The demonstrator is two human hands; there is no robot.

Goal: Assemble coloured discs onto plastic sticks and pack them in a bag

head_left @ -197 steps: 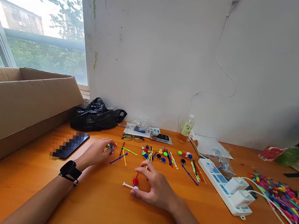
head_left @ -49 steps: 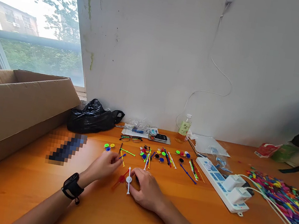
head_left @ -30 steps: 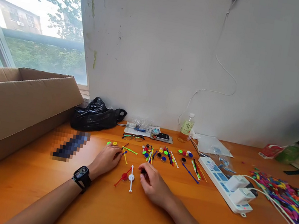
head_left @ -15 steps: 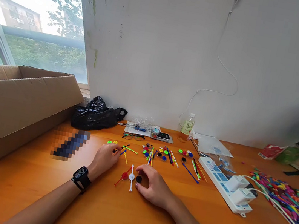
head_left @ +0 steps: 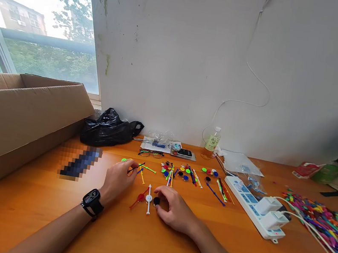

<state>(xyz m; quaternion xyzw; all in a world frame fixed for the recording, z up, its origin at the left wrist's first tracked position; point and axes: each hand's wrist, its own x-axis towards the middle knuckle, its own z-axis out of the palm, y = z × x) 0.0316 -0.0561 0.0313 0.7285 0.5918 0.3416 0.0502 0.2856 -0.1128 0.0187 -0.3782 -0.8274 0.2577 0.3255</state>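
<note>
Left hand, beyond and to the left of the white arrow: nearly closed, thumb and forefinger pinching a black stick that slants up and out to the right. Right hand, just right of the white arrow: palm hollow, thumb and forefinger curved apart in a C, a black disc between their tips; whether they grip it cannot be told. White arrow lies across a white disc. Just left of it, a red disc under a slanting red arrow, upper end close to the white arrow's. Beyond the white arrow: a yellow stick, a green stick, then eyeglasses farther back. Beyond and right of it, loose discs and sticks; well to its right, a white power strip.
</note>
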